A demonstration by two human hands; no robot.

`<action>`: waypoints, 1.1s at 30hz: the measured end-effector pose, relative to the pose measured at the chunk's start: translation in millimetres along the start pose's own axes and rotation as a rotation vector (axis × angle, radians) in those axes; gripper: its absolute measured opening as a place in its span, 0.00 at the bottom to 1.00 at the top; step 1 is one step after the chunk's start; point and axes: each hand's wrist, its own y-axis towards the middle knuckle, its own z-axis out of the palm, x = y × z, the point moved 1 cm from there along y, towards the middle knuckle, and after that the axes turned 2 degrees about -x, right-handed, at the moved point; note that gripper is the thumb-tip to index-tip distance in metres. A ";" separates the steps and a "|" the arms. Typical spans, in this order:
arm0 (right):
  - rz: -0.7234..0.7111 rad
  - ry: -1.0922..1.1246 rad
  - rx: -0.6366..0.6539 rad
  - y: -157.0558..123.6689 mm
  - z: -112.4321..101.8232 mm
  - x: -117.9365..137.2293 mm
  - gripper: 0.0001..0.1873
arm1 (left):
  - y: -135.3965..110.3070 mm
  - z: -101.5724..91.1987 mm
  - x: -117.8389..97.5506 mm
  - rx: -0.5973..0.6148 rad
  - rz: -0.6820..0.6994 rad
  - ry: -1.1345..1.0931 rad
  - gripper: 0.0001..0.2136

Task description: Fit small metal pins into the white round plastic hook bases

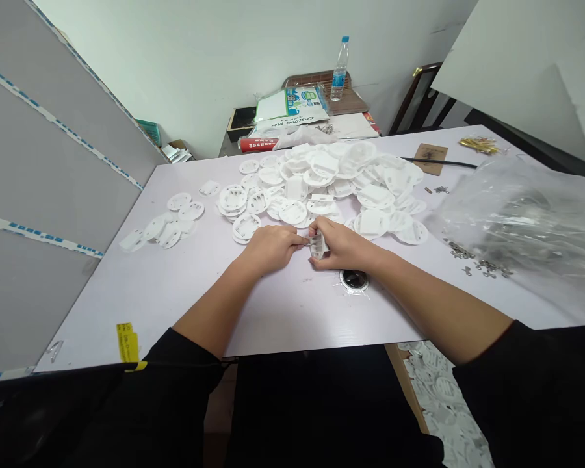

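Note:
My right hand (338,244) grips a round white plastic part (317,246) on edge, its slotted face turned to the left. From the left, my left hand (277,248) pinches a small metal piece (308,244) against that face; its exact shape is too small to make out. Both hands are just above the table, in front of a large heap of similar round white plastic parts (292,211). A smaller group of these parts (168,229) lies to the left. Small metal clips (487,268) are scattered at the right.
A clear plastic bag (531,221) covers the table's right side. Below my right hand is a black round grommet (354,279). A water bottle (340,71) stands behind the table (283,312). A grey partition (53,162) rises at left; a box of white parts (439,383) sits below.

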 end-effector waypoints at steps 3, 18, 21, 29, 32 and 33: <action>-0.022 -0.010 -0.007 0.5 1.7 -0.5 0.23 | 0.7 1.1 -2.7 -0.007 -0.008 0.030 0.16; 0.121 0.223 -0.200 1.0 -6.5 2.7 0.28 | -3.8 -6.2 6.9 -0.290 0.086 -0.375 0.13; 0.257 0.636 -0.220 3.0 -3.0 5.6 0.28 | -0.7 -4.4 5.9 -0.401 0.140 -0.616 0.11; 0.256 1.140 -0.047 8.7 6.3 13.6 0.30 | 4.6 -0.4 4.2 -0.388 0.092 -1.009 0.10; 0.196 0.982 -0.100 7.2 5.9 13.8 0.32 | 3.4 -0.7 4.2 -0.330 0.007 -1.166 0.13; 0.183 0.920 -0.141 6.4 5.8 13.5 0.31 | 3.0 -0.8 4.0 -0.311 -0.019 -1.203 0.15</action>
